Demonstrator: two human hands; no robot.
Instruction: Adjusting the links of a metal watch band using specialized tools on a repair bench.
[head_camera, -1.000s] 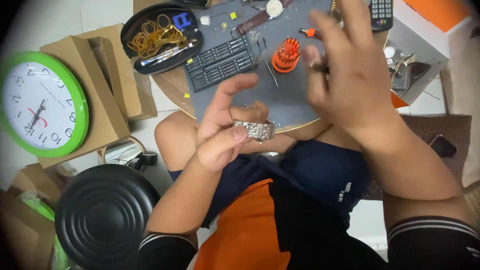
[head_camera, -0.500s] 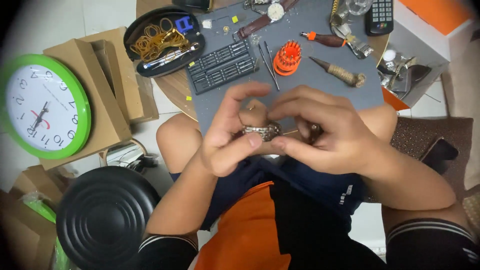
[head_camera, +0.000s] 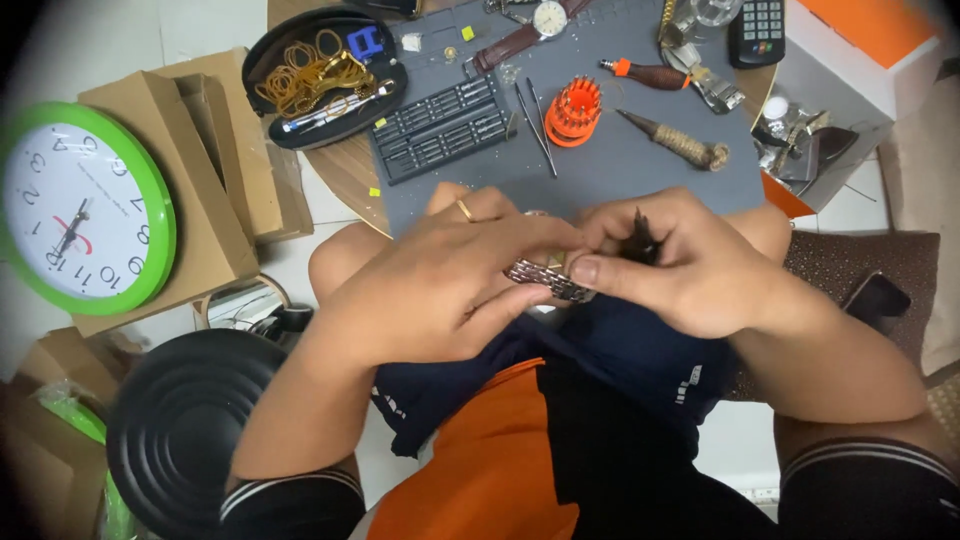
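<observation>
So a second ago the right hand was way up over the desk, hovering around the tools, while the left just held the metal watch bracelet on its own. Half a second ago it had come back down, and now both hands are closed in tight on the thing together. The left hand (head_camera: 440, 290) is wrapped around the metal watch bracelet (head_camera: 545, 280), thumb underneath and fingers over the top, and the right hand (head_camera: 680, 265) pinches the other end of it while also gripping a small dark tool (head_camera: 640, 238) that pokes up between its fingers; can't really tell what kind of tool, it's mostly hidden. My read: the reach up was a tool grab, and now the fiddly work on the links is in hand. The bracelet sits over the lap, just off the near edge of the grey work mat (head_camera: 640, 160), not resting on it. Up on the mat there's the orange screwdriver stand (head_camera: 574, 110), a black bit set (head_camera: 445, 128), tweezers (head_camera: 535, 125) and a brown-strap watch (head_camera: 530, 28). A green-rimmed wall clock (head_camera: 75, 205) lies off to the left on cardboard.
</observation>
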